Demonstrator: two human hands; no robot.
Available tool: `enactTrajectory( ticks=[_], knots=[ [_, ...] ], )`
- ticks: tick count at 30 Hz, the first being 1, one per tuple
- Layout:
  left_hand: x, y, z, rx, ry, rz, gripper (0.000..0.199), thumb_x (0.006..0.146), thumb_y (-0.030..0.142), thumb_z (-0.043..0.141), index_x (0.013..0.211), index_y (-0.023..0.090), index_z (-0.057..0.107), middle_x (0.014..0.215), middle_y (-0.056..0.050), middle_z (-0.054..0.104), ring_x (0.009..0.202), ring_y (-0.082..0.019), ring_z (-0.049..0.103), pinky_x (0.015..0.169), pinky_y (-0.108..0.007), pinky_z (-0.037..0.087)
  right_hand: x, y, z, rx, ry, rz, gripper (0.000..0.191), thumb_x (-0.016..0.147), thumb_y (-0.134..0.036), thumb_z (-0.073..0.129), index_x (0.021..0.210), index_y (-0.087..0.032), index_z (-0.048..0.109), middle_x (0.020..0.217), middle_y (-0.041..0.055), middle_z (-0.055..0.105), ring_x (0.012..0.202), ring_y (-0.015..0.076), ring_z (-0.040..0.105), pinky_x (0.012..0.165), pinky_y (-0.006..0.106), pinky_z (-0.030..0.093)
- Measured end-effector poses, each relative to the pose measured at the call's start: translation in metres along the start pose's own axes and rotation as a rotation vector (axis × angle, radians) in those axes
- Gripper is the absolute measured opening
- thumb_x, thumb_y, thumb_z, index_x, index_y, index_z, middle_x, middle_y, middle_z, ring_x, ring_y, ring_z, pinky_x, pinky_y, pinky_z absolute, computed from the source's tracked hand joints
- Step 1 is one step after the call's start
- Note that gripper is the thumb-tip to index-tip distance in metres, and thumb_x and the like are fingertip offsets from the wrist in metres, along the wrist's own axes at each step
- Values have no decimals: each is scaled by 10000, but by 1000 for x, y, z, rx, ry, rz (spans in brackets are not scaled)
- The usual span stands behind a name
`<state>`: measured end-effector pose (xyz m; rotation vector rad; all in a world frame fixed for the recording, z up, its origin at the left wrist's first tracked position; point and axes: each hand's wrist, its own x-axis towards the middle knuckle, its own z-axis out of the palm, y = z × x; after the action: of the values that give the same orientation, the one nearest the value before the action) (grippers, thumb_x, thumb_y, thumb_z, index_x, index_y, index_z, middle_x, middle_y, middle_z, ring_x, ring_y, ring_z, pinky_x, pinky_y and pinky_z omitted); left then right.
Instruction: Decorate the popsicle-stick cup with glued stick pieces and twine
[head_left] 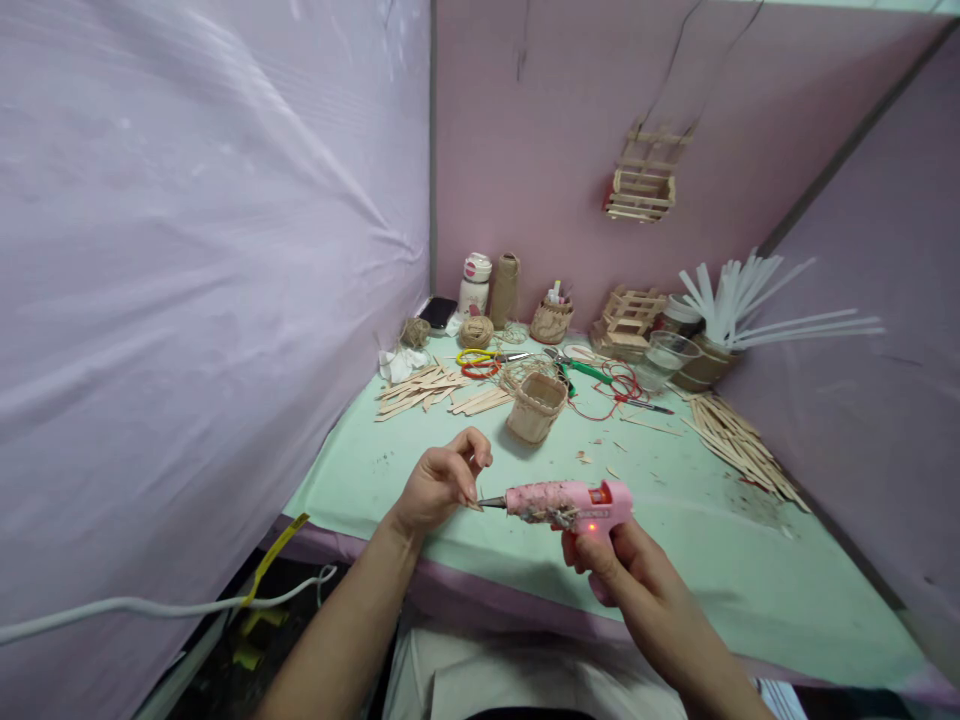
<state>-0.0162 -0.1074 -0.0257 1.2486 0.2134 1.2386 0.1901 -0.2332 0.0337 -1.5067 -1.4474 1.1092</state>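
Observation:
A pink hot glue gun (555, 502) is in my right hand (611, 560), its fingers wrapped round the handle and its small red light lit. The nozzle points left, level above the near part of the table. At its tip is my left hand (450, 475), thumb and finger pinched together; whatever lies between them is too small to make out. Dried glue and bits cling to the gun's barrel. Just beyond the hands, a small stick-sided basket with a twine rim (536, 408) stands on the green tabletop (420, 450).
Wooden sticks lie in piles at left (420, 390) and right (739, 445). Behind are scissors (480, 362), green-handled pliers (589, 370), a twine ball (475, 331) and a white bottle (474, 285). White glue sticks (739, 300) stand at back right. A white cable (135, 605) hangs at left.

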Motion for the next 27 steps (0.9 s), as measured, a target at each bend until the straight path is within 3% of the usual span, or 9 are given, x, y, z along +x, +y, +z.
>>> enactTrajectory(
  ticks=[11,16,18,21,24,27],
  knots=[
    [1,0,1,-17,6,23,355,607,410,833,483,178,594,827,-53,480,845,-172,478,821,-377,390,-2,-1,-6,-87,5,13,431,864,-609,458,833,-205,604,756,35,587,633,149,481,552,261,400],
    [3,4,3,-59,47,25,309,626,418,820,539,192,628,851,-45,485,867,-168,473,848,-376,388,-2,1,-13,-28,67,69,458,832,-636,496,835,-196,625,692,17,548,574,127,440,512,246,379],
    [4,6,4,-40,85,19,256,642,391,814,579,199,658,851,-44,488,866,-167,471,834,-360,393,0,9,-23,55,143,120,489,797,-659,531,849,-185,638,670,12,537,547,117,433,484,237,360],
    [8,6,9,40,156,-12,177,656,338,810,635,200,701,840,-42,495,826,-154,470,771,-310,397,6,32,-47,203,371,219,531,692,-682,633,852,-176,637,714,32,589,599,136,506,489,232,374],
    [14,3,15,129,223,-60,102,685,281,785,683,199,724,828,-35,518,797,-138,483,734,-271,390,14,61,-76,304,612,304,562,533,-693,722,702,-174,592,578,-6,529,549,130,485,486,237,372],
    [19,-2,24,216,299,-124,59,699,246,762,705,200,725,796,-22,562,786,-134,510,738,-257,396,18,84,-101,276,670,365,536,479,-660,739,626,-173,570,520,-22,494,498,116,437,469,242,340]
  ],
)
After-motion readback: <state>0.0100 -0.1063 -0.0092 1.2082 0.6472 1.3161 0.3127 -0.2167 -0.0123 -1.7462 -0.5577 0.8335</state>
